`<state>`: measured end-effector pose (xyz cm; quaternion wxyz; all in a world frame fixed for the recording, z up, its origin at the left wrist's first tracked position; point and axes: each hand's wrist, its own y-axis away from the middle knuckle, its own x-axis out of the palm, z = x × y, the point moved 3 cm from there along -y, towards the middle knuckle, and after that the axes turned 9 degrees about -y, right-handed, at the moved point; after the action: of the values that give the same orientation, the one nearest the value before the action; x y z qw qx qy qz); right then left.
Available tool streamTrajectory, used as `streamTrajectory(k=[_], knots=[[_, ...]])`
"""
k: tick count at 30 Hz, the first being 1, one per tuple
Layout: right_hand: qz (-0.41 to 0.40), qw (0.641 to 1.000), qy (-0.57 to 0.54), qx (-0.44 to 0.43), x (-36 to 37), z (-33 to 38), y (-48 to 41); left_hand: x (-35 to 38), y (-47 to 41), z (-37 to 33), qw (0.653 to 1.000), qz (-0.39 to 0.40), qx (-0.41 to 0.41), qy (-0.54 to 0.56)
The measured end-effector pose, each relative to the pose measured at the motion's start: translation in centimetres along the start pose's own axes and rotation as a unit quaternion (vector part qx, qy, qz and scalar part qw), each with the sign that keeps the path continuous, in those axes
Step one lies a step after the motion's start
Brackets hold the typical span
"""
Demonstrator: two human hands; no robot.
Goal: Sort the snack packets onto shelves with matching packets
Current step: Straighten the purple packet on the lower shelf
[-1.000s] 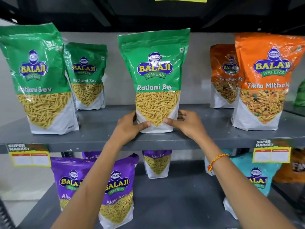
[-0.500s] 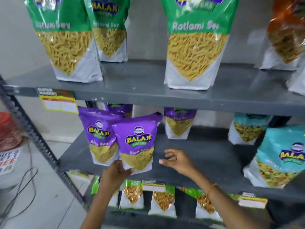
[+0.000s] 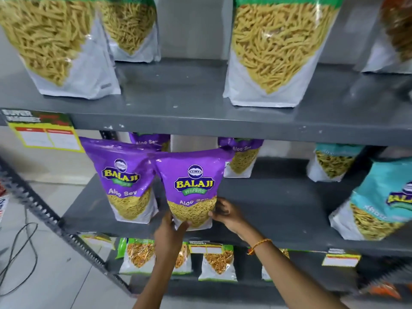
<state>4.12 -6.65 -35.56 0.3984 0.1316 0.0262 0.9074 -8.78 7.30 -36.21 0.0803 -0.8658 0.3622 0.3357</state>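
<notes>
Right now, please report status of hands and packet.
Both hands, left hand and right hand, grip front Aloo Sev packet. Another Aloo Sev packet close beside. Nothing blocking.

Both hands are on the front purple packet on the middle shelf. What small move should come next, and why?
Probably slide the purple packet right into the bare stretch of the middle shelf and stand it there. The left hand and right hand pinch its bottom corners, and it overlaps the neighbouring purple packet.

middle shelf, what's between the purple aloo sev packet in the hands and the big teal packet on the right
In the head view, only bare grey middle shelf lies between the held purple packet and the teal packet, apart from the right hand gripping the purple one.
</notes>
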Motion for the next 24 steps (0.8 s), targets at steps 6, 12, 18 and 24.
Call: streamTrajectory(k=[6, 12, 18, 24], knots=[[-0.112, 0.991, 0.069, -0.031, -7.3, 1.9, 2.8, 5.4, -0.6, -5.4, 0.994, 0.078, 0.071, 0.024], [-0.152, 0.981, 0.117, -0.037, -12.3, 2.2, 4.1, 8.8, -0.6, -7.9, 0.986, 0.136, 0.086, 0.047], [-0.135, 0.984, 0.11, -0.037, -12.7, 2.4, 4.2, 7.5, -2.7, -9.0, 0.98, 0.157, 0.118, -0.022], [-0.165, 0.974, 0.155, -0.012, -12.2, 1.0, 4.2, 8.0, -2.3, -9.2, 0.969, 0.204, 0.135, 0.025]])
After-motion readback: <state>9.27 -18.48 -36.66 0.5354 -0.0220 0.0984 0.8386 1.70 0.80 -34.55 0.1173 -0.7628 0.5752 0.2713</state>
